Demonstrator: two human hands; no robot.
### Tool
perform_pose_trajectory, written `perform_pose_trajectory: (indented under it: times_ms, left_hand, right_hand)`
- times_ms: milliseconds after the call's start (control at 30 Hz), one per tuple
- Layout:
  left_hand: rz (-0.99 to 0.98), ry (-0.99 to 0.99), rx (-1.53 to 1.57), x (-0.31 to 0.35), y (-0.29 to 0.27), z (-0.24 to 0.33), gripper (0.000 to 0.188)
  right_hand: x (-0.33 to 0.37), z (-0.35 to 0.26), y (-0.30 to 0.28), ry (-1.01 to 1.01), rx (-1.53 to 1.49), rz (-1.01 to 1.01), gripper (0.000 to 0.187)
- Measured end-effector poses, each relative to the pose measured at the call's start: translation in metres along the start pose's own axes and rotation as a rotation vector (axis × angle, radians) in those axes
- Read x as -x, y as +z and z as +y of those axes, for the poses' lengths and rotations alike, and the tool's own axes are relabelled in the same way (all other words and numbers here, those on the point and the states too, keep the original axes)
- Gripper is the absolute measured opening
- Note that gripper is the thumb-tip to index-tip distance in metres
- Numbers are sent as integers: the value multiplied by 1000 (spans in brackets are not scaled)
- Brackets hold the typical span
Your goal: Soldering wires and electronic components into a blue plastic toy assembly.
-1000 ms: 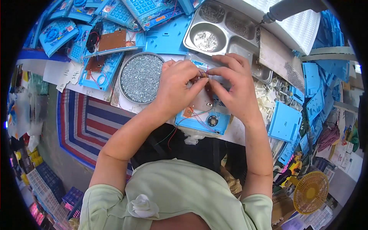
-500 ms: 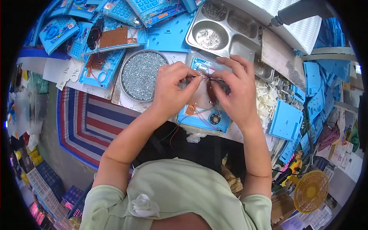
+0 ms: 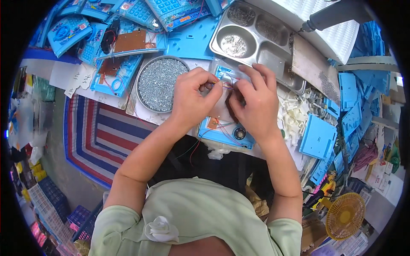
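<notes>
Over a blue plastic casing [image 3: 217,137] at the table's front, my two hands meet above its upper part. My left hand [image 3: 190,96] pinches thin coloured wires [image 3: 227,85] between thumb and forefinger. From the other side, my right hand [image 3: 258,104] grips the same wires with thumb and index finger, its other fingers raised. A brown circuit board [image 3: 231,109] lies in the casing, partly covered by my right hand. Lower down are a small copper-coloured board [image 3: 212,123] and a round black speaker [image 3: 240,133]. Exactly where the wires join is hidden by my fingertips.
A round tray of screws [image 3: 160,79] stands left of my left hand. Behind is a steel compartment tray [image 3: 261,40] with small metal parts. White plastic pieces [image 3: 294,113] and a blue panel [image 3: 318,135] lie right. An electric screwdriver [image 3: 333,18] hangs at the upper right.
My right hand has shifted slightly left and its thumb has drawn in closer to the fingers. My left hand keeps its pinch in nearly the same place.
</notes>
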State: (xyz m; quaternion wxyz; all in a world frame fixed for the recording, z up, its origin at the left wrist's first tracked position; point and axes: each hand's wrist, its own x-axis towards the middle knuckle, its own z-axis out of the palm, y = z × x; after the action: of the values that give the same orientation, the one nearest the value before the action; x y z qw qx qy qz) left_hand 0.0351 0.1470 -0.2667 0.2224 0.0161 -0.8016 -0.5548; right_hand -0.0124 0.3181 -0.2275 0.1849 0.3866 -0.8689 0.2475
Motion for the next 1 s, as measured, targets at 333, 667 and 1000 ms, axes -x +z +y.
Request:
perform_pose_trajectory:
  times_ms: [333,667,1000]
  left_hand:
    - [-48,103,-117,6,-7,0,7]
    - [-42,169,-178,10,-8,3,9]
    - [-133,352,-311,2,-10,1,12]
  right_hand:
    - [-4,3,-2,23,-61,-20,23]
    - [0,6,-5,77,-135,-10,21]
    - [-7,7,-5,-62,-83,-102,14]
